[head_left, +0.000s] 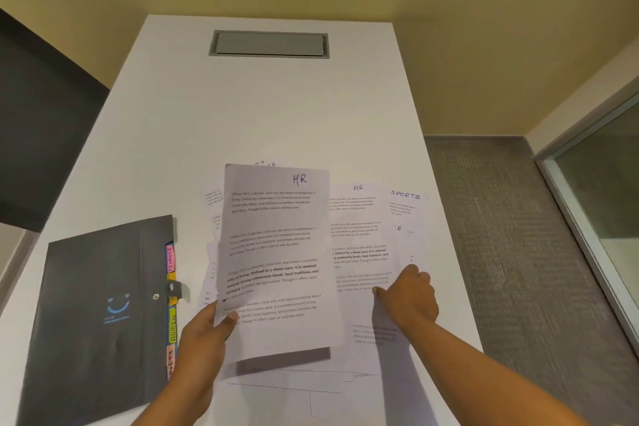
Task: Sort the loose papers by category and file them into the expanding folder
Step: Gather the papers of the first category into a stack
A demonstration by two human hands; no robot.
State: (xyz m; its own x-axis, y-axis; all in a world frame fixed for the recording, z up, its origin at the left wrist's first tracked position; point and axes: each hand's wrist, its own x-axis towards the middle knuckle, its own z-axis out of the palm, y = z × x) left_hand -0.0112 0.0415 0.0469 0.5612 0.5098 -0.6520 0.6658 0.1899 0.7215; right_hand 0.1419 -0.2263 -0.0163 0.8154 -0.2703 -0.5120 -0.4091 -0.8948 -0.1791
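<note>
My left hand (204, 339) pinches the lower left edge of a printed sheet marked "HR" (276, 252) and holds it lifted above the table. More loose papers lie spread beneath and beside it. A second sheet marked "HR" (359, 218) lies flat to the right, and my right hand (408, 297) rests on it with curled fingers, fingertips on the paper. A sheet marked "SPORTS" (406, 207) peeks out further right. The dark grey expanding folder (100, 315) lies closed at the left, coloured index tabs (172, 308) sticking out of its right edge.
The white table (269, 107) has a grey cable hatch (269, 44) at its far end. Grey carpet (501, 235) lies to the right, with a glass partition (601, 190) beyond it. More sheets (294, 387) lie at the near edge.
</note>
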